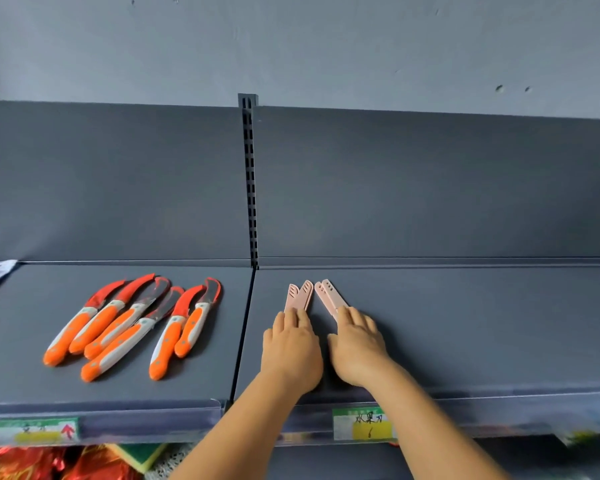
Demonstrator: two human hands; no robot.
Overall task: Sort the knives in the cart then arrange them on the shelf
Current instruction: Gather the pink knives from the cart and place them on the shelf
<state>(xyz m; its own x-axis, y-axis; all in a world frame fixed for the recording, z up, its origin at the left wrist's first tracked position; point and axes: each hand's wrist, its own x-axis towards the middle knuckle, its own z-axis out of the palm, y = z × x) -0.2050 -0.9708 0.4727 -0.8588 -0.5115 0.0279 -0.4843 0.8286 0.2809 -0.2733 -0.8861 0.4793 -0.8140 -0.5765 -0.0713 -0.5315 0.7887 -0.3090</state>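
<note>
Both hands lie flat, fingers straight: left hand (pixel 290 348) and right hand (pixel 357 346) press pink sheathed knives (pixel 329 295) onto the shelf (pixel 465 327); orange knives (pixel 132 323) sit left.

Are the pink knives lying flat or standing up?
Lying flat. The four pale pink sheathed knives lie on the dark grey shelf, tips toward the back panel, with the left hand and right hand resting on their near ends.

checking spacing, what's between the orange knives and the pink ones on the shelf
In the head view, only bare shelf and the seam between two shelf panels separate the orange knives from the pink knives.
</note>
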